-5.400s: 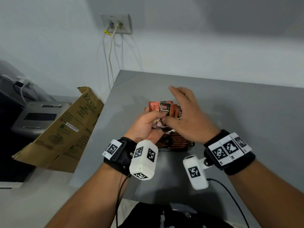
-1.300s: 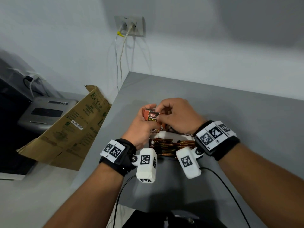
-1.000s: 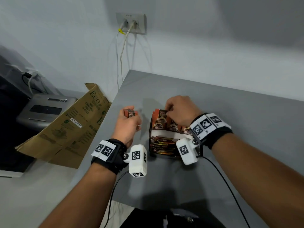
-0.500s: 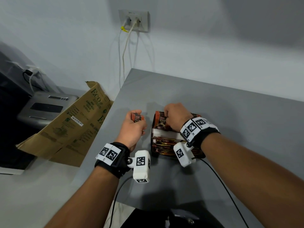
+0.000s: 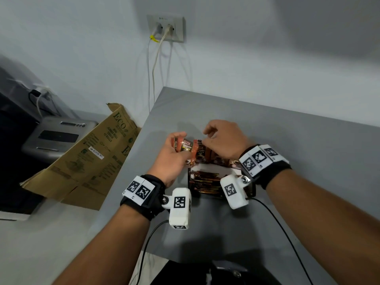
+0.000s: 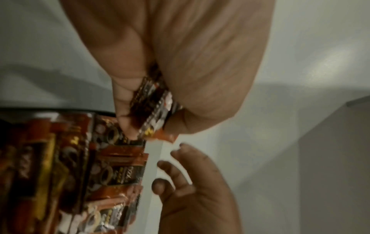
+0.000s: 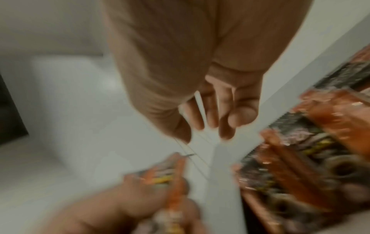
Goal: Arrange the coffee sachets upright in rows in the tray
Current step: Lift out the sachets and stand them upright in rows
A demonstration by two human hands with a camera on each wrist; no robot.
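Observation:
A black wire tray (image 5: 251, 192) stands on the grey table (image 5: 298, 171), with orange-and-black coffee sachets (image 5: 202, 157) upright in its far part and more sachets (image 5: 205, 182) stacked nearer me. My left hand (image 5: 181, 141) pinches a small stack of sachets (image 5: 184, 148) at the tray's far left corner; the left wrist view shows this stack (image 6: 154, 110) between thumb and fingers. My right hand (image 5: 207, 133) hovers over the upright row with fingers loosely curled. In the right wrist view it (image 7: 208, 134) holds nothing.
A flattened cardboard box (image 5: 82, 161) leans off the table's left edge, beside a grey machine (image 5: 55, 136). A wall socket (image 5: 165, 27) with two cables sits above the table's far corner. Wrist-camera cables (image 5: 277, 219) trail toward me.
My right hand has lifted out of the tray, empty. My left hand has moved right, bringing its sachets up to the tray's far left corner, close to the right hand.

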